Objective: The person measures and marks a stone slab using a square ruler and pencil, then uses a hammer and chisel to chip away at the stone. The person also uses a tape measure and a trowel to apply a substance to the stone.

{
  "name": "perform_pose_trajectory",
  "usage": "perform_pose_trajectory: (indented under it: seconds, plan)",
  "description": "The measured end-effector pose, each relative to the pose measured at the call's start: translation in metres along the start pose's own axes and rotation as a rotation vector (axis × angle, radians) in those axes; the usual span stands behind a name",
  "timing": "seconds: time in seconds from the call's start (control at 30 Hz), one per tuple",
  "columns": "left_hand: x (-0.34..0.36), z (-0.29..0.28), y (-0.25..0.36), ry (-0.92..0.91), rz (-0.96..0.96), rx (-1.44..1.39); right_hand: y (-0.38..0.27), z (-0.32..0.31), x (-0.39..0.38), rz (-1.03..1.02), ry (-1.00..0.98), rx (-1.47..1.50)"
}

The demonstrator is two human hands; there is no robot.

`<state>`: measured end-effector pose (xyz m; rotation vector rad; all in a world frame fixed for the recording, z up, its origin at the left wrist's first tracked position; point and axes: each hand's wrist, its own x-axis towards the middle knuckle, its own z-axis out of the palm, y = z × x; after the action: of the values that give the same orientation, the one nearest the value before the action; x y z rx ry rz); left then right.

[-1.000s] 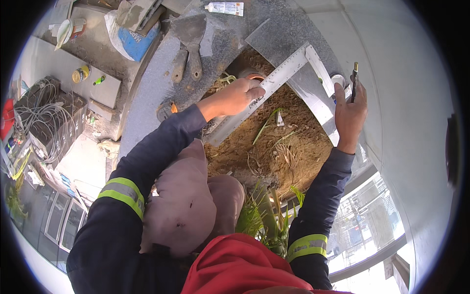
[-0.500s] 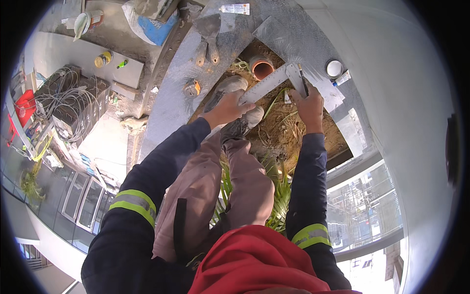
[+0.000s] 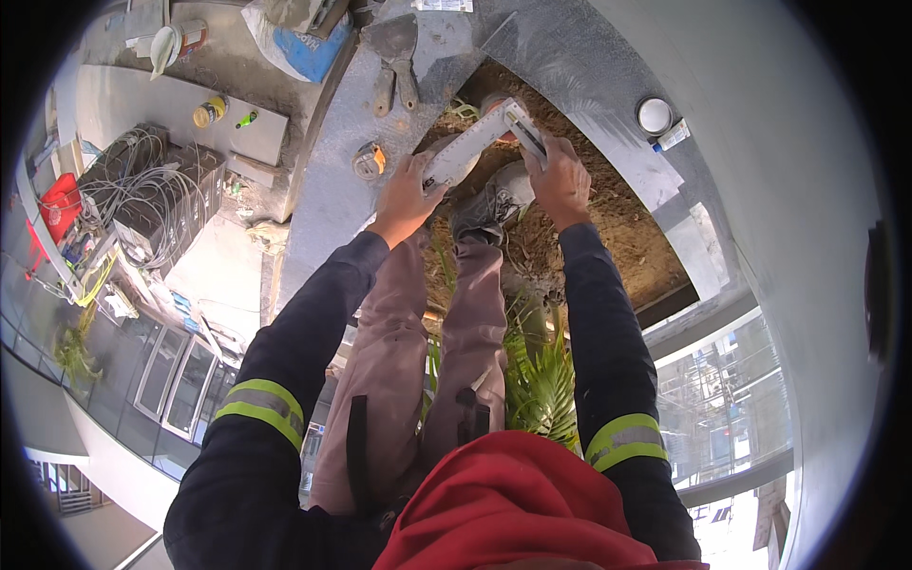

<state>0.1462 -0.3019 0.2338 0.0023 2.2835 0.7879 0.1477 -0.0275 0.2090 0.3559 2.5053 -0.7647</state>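
A silver carpenter's square (image 3: 467,150) with ruler marks is held up between my hands, above an earth-filled opening (image 3: 622,223). My left hand (image 3: 405,198) grips the end of its long blade. My right hand (image 3: 562,180) is closed around the shorter arm, near the corner. A thin dark stick, like a pencil, lies along that arm at my right fingers, partly hidden. Behind the square, an orange pipe end (image 3: 494,102) is mostly covered. My dusty shoes (image 3: 508,190) stand in the soil below.
On the grey slab lie a tape measure (image 3: 369,160), two scrapers (image 3: 395,71), a round white-topped can (image 3: 655,116) and a small tube (image 3: 674,136). A blue-and-white bag (image 3: 306,49) sits farther left. Tangled cables (image 3: 157,185) lie at far left. Green leaves (image 3: 543,385) grow near my legs.
Both hands have brought the square up and to the left, and it now covers most of the pipe. My right foot has shifted, and the view has moved slightly.
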Motion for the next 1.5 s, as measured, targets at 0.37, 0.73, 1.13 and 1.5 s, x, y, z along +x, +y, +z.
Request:
perform_pose_trajectory:
  seconds: [0.37,0.73,1.13,1.5]
  plan:
    - [0.177,0.096,0.006,0.488,0.223,-0.139,0.118,-0.017,0.243,-0.065,0.246,-0.162]
    - [0.167,0.096,-0.002,0.440,0.141,-0.038,0.091,0.004,0.241,0.000,0.198,-0.070]
    - [0.156,0.092,-0.010,0.393,0.148,-0.020,0.085,0.003,0.241,-0.113,0.134,-0.101]
    - [0.192,0.111,0.049,0.424,0.586,0.568,0.086,-0.002,0.237,-0.199,0.108,-0.202]
